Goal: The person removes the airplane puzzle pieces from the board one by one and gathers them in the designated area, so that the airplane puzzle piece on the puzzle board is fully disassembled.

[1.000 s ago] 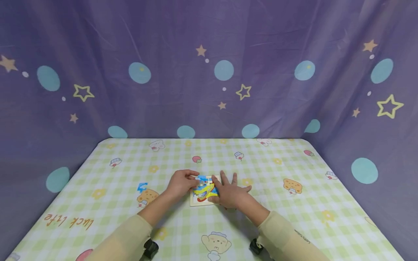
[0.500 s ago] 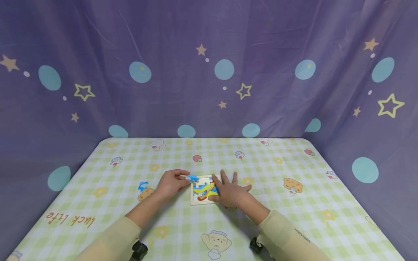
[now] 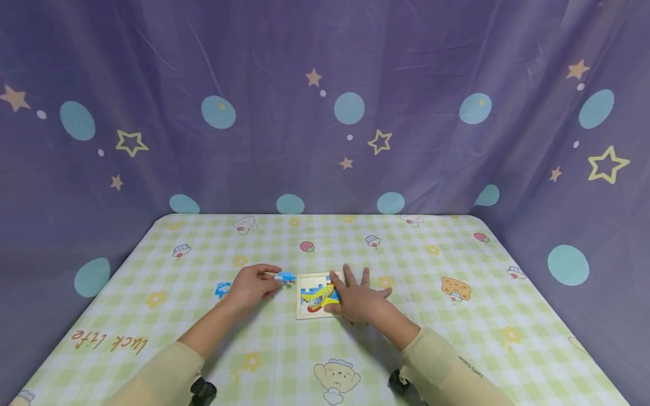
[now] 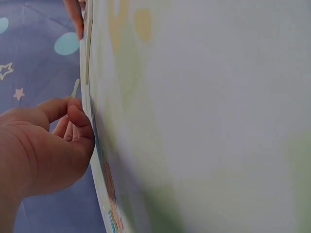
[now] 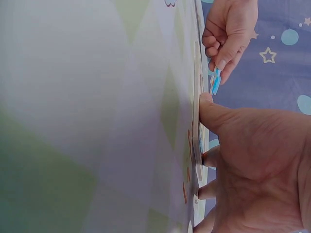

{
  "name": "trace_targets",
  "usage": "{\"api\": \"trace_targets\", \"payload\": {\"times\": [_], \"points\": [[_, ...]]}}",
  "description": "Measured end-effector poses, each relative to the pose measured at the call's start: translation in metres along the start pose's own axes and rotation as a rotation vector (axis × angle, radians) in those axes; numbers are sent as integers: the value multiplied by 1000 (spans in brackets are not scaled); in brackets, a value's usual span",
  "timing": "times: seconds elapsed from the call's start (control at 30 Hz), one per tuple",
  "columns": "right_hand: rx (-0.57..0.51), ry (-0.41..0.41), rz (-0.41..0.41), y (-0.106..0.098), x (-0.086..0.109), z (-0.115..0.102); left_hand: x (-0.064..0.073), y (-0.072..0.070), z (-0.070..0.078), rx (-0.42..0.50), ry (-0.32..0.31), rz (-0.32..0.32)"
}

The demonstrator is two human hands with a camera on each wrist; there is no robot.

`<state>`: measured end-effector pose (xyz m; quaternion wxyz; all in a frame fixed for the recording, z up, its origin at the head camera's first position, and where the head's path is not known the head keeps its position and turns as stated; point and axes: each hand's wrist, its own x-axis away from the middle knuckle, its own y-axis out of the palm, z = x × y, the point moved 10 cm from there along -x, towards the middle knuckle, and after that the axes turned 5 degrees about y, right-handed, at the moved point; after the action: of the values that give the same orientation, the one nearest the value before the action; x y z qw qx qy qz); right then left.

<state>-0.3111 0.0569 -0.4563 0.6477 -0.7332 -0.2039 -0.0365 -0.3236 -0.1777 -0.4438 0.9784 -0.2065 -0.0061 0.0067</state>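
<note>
A jigsaw puzzle [image 3: 317, 299] with a yellow and red aircraft picture lies in a pale wooden frame [image 3: 298, 307]; a white gap shows along its top. My right hand [image 3: 361, 299] rests on the frame's right side with its fingers spread. To the left of the frame, my left hand [image 3: 251, 287] pinches a blue puzzle piece [image 3: 286, 277] between thumb and fingers. That piece appears edge-on in the left wrist view, a thin pale strip [image 4: 76, 88] at the fingertips. Another blue puzzle piece [image 3: 222, 289] lies on the cloth left of my left hand.
A green and white checked tablecloth [image 3: 406, 355] with printed cartoons covers the table. Purple curtains [image 3: 284, 163] stand behind it and at both sides. A black strap [image 3: 398, 383] shows at each wrist.
My left hand has moved left off the frame with the blue piece, uncovering the white gap in the upper part of the puzzle. The right hand has stayed in place.
</note>
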Motion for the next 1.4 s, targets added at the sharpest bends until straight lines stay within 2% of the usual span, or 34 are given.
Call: {"api": "trace_targets", "payload": {"times": [0.23, 0.47, 0.7, 0.8, 0.93, 1.07, 1.23, 1.4], "points": [[-9, -6, 3, -1, 0, 0, 4, -13, -6, 23, -24, -3], [-10, -11, 10, -1, 0, -1, 9, -26, -12, -23, -42, -22], [-5, -8, 6, 0, -1, -1, 14, -30, -23, 98, -121, -65], [-6, -7, 7, 0, 0, -1, 14, -33, -23, 88, -105, -68], [-7, -5, 5, -1, 1, -1, 14, -40, -21, -6, -48, -58], [-2, -4, 4, -2, 2, -2, 15, -47, -21, -71, -38, -38], [-3, -7, 5, -2, 2, -2, 17, -53, -24, -89, -40, -30], [-4, -5, 4, -1, 1, -2, 18, -55, -25, -62, -39, -31]]}}
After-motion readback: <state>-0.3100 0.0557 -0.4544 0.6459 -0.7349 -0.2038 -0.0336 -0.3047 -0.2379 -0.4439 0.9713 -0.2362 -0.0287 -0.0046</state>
